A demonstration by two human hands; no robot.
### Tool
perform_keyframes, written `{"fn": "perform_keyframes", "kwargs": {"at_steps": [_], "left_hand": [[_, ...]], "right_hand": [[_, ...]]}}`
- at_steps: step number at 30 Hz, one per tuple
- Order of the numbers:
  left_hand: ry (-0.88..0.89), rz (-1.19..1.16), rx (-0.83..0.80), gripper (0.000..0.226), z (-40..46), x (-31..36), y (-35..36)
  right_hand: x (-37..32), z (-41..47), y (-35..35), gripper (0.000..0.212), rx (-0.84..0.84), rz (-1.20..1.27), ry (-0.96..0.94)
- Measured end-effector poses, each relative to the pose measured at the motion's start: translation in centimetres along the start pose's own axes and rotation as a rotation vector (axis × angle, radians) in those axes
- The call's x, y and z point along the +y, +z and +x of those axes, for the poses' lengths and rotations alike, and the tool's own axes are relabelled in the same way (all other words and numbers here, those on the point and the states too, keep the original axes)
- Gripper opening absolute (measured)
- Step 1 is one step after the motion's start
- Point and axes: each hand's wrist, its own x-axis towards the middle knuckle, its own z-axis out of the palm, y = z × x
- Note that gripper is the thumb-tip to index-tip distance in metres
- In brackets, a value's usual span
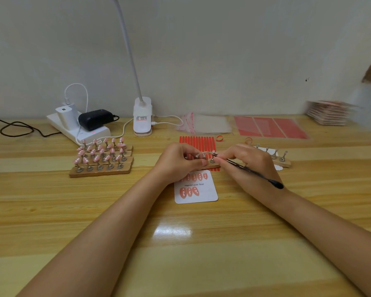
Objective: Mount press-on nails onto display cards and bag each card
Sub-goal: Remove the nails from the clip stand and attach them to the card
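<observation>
Both hands are held together over a wooden holder strip [210, 166] at the middle of the wooden table [73, 211]. By the left hand [178, 162] the strip is gripped, fingers curled over its near end, while a slim dark tool [251, 171] is pinched by the right hand [250, 161], its tip laid at the small metal stands on that strip (whether a nail is caught at the tip cannot be told). Just beneath the hands a white display card [198, 195] printed "Handmade Nail" is laid flat, with pink press-on nails [189, 192] already fixed in two rows on it. Behind the hands a sheet of red adhesive strips [198, 142] is seen. To the left, four holder strips loaded with pink nails [101, 156] are set side by side. Clear bags [204, 124] and red sheets [270, 127] are placed along the wall, and a stack of finished cards [330, 113] is kept at the far right. A clip lamp [142, 116] and a power strip [79, 129] are stationed at the back left.
</observation>
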Motion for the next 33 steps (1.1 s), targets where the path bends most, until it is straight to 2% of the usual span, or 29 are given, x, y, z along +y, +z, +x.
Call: {"fn": "perform_keyframes", "kwargs": {"at_steps": [3, 7, 13, 15, 17, 20, 24, 27, 31, 32, 33], "left_hand": [[-0.005, -0.013, -0.003, 0.004, 0.0, 0.0, 0.0], [-0.013, -0.029, 0.004, 0.005, -0.1, -0.1, 0.0], [-0.002, -0.02, 0.015, 0.007, -0.1, -0.3, -0.1], [0.034, 0.016, 0.024, 0.021, -0.3, -0.4, -0.2], [0.053, 0.022, 0.036, 0.039, -0.3, -0.5, -0.2], [0.079, 0.079, 0.043, 0.051, -0.5, -0.4, 0.0], [0.099, 0.063, -0.013, 0.068, -0.8, 0.1, -0.9], [0.143, 0.16, 0.016, 0.058, -1.8, 0.4, -2.4], [0.317, 0.16, 0.165, 0.019, -4.1, 1.7, -3.5], [0.298, 0.119, 0.157, 0.008, -4.6, 2.1, -3.5], [0.236, 0.055, 0.132, 0.01, -5.0, 2.3, -3.5]], "right_hand": [[0.0, 0.4, -0.1, 0.002, 0.036, 0.052, 0.071], [-0.4, 1.6, -0.8, 0.012, 0.113, 0.192, 0.23], [-2.0, 0.9, -1.5, 0.012, 0.089, 0.281, 0.26], [-2.5, 0.0, -1.8, 0.013, 0.063, 0.281, 0.262], [-2.8, -0.8, -2.3, 0.011, 0.027, 0.25, 0.234], [-3.2, -2.1, -2.7, 0.007, -0.038, 0.13, 0.102], [-3.4, -3.7, -2.7, 0.007, -0.092, 0.105, -0.03], [-3.1, -3.9, -2.3, 0.008, -0.103, 0.053, -0.112], [-2.8, -3.7, -2.2, 0.01, -0.047, 0.093, -0.141], [-2.8, -3.7, -2.1, 0.011, -0.035, 0.087, -0.174], [-2.7, -3.8, -2.1, 0.012, -0.023, 0.071, -0.219]]}}
